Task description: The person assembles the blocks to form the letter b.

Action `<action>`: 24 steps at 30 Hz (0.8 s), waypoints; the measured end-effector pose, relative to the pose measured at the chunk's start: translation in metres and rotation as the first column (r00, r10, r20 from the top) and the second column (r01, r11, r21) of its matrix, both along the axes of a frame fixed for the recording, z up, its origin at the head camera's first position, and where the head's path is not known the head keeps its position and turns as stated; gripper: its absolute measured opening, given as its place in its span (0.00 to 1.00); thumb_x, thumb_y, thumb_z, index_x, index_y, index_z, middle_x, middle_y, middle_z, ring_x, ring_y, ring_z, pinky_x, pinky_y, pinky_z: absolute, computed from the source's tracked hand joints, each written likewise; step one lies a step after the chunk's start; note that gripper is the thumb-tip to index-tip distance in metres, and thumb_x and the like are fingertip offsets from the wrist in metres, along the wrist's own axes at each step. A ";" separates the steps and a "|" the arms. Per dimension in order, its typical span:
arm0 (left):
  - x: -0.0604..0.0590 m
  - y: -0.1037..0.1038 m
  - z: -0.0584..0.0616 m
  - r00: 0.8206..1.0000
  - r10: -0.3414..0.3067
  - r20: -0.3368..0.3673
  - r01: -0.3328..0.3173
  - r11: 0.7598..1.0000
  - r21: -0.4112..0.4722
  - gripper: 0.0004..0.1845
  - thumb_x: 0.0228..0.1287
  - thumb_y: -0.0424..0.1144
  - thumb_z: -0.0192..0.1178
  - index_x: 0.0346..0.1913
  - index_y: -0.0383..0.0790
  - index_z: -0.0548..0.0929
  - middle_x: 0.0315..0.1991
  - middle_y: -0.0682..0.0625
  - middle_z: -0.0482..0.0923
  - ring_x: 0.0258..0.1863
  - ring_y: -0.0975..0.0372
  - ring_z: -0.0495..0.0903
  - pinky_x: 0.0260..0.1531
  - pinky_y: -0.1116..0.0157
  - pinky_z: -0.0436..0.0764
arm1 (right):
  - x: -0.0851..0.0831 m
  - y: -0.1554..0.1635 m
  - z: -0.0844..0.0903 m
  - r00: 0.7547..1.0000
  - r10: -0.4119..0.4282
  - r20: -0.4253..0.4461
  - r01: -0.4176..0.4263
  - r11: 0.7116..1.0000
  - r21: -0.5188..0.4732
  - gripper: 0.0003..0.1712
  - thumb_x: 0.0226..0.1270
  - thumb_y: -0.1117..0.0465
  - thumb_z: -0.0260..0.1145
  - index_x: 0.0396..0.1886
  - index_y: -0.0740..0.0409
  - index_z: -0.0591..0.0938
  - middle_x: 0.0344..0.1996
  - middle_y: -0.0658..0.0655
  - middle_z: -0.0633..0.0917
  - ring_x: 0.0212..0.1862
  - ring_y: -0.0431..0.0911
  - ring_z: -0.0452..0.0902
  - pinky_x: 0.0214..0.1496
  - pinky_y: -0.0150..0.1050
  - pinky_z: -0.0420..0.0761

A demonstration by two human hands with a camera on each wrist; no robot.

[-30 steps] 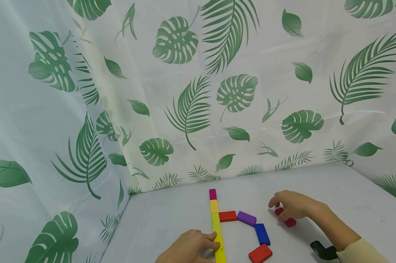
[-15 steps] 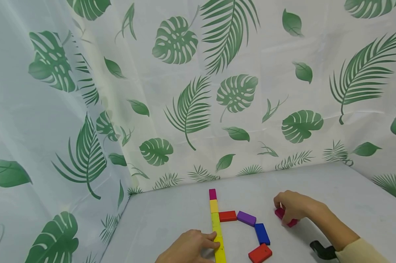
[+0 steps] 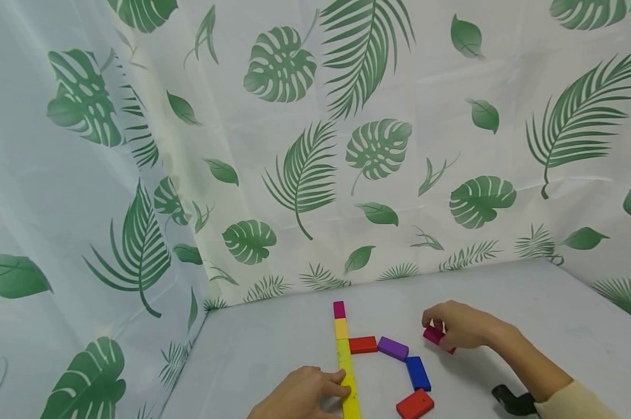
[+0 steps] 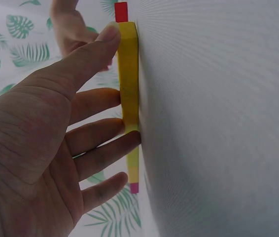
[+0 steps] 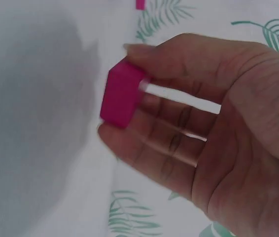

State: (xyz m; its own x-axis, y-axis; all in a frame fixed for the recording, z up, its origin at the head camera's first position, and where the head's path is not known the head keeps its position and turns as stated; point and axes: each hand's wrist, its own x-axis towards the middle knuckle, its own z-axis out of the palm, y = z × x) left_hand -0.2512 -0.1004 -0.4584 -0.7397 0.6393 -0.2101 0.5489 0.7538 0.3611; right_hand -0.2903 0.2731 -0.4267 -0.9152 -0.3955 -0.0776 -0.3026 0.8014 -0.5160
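Note:
My right hand (image 3: 464,326) pinches a magenta block (image 5: 121,94) between thumb and fingers, and in the head view it is held to the right of the other blocks. My left hand (image 3: 305,393) has its fingers fairly straight, with fingertips against the left side of a straight row of yellow blocks (image 3: 345,355). In the left wrist view the thumb touches the row's near end. A second magenta block (image 3: 338,309) caps the far end. From the row, a red block (image 3: 363,345), a purple block (image 3: 393,348), a blue block (image 3: 418,373) and another red block (image 3: 415,404) curve round.
The blocks lie on a pale tabletop (image 3: 273,331). Behind and at both sides hangs a white curtain (image 3: 305,256) printed with green leaves. A black curved object (image 3: 513,400) shows at the right forearm by the cream sleeve (image 3: 574,401).
My right hand has closed its fingers on the magenta block and carried it to the left, toward the curve of blocks. The left hand and the laid blocks stay in place.

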 end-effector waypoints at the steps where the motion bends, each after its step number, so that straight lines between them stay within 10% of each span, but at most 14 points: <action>1: 0.000 0.000 0.000 1.000 -0.003 -0.001 0.003 1.000 -0.003 0.25 0.58 0.63 0.73 0.59 0.67 0.86 0.63 0.70 0.80 0.42 0.76 0.75 0.50 0.69 0.82 | 0.001 -0.002 0.001 1.000 0.023 -0.010 -0.024 0.999 -0.028 0.20 0.56 0.69 0.78 0.49 0.54 0.86 0.36 0.50 0.83 0.39 0.45 0.77 0.36 0.37 0.85; 24: 0.002 0.000 0.002 1.000 -0.006 0.002 0.006 1.000 -0.010 0.25 0.57 0.62 0.74 0.59 0.68 0.87 0.62 0.70 0.81 0.40 0.75 0.75 0.52 0.66 0.83 | 0.017 -0.062 0.000 0.979 0.204 -0.027 -0.206 0.963 -0.175 0.24 0.62 0.62 0.77 0.59 0.53 0.85 0.43 0.44 0.84 0.43 0.40 0.78 0.41 0.31 0.83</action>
